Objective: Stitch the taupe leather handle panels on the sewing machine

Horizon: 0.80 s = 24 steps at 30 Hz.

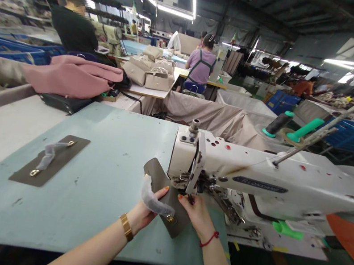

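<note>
Holding a taupe leather panel at twelve o'clock by the sewing machine needle, our left hand and right hand grip it, fingers together; a matching panel, seemingly finished, lies at ten o'clock.

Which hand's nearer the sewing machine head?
The right hand, just in front of the sewing machine head. The left hand sits farther left, on the far side of the leather panel.

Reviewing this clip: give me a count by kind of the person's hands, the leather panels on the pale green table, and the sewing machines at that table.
Bare hands, left hand and right hand: 2
Taupe leather panels with gold fittings, one held, one lying flat: 2
White industrial sewing machine: 1
Total: 5
</note>
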Each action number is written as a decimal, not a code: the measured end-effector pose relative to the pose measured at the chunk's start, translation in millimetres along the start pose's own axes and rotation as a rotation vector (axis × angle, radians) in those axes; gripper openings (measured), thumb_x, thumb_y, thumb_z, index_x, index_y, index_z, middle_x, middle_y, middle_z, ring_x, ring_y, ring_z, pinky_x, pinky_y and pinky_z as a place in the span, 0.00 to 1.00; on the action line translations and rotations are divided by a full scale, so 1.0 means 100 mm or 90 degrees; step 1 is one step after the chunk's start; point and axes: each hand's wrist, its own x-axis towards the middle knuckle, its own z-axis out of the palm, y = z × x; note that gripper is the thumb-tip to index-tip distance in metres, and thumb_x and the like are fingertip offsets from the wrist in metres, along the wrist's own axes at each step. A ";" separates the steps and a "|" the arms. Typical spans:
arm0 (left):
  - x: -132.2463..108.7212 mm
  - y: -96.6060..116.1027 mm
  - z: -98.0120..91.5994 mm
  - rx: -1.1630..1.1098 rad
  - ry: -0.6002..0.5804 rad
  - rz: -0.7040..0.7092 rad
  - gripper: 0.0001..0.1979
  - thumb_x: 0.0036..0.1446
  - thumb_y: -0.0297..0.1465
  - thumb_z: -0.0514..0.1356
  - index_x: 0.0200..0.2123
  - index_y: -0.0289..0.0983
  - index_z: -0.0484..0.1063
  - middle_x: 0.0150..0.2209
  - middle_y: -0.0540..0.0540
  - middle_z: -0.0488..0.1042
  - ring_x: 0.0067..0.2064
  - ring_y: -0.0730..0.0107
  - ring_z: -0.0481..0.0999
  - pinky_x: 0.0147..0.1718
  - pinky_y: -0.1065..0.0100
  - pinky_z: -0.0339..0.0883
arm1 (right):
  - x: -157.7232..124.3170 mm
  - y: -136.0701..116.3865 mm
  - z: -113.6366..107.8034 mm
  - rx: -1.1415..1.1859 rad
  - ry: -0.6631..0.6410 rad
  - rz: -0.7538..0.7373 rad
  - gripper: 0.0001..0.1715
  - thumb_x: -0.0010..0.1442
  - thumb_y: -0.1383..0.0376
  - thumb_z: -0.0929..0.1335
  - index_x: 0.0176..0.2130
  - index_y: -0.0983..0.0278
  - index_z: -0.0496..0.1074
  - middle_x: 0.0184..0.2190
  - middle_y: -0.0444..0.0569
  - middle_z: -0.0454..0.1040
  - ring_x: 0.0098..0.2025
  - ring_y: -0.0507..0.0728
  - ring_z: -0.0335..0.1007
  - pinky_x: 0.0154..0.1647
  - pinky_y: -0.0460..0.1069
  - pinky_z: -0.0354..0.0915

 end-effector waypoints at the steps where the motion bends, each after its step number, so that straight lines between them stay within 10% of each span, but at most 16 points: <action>1: 0.00 0.00 -0.01 0.004 -0.005 -0.007 0.15 0.50 0.24 0.66 0.43 0.30 0.75 0.45 0.35 0.77 0.39 0.58 0.80 0.42 0.60 0.74 | 0.01 0.00 -0.02 -0.007 -0.006 -0.001 0.22 0.58 0.53 0.65 0.20 0.65 0.64 0.19 0.43 0.62 0.23 0.52 0.57 0.24 0.45 0.48; 24: -0.02 0.02 0.05 0.049 -0.021 0.003 0.21 0.46 0.25 0.68 0.46 0.29 0.73 0.46 0.33 0.77 0.41 0.54 0.79 0.45 0.58 0.73 | 0.06 -0.04 -0.03 0.038 0.029 -0.035 0.21 0.55 0.55 0.68 0.18 0.65 0.69 0.16 0.44 0.68 0.21 0.53 0.61 0.22 0.45 0.51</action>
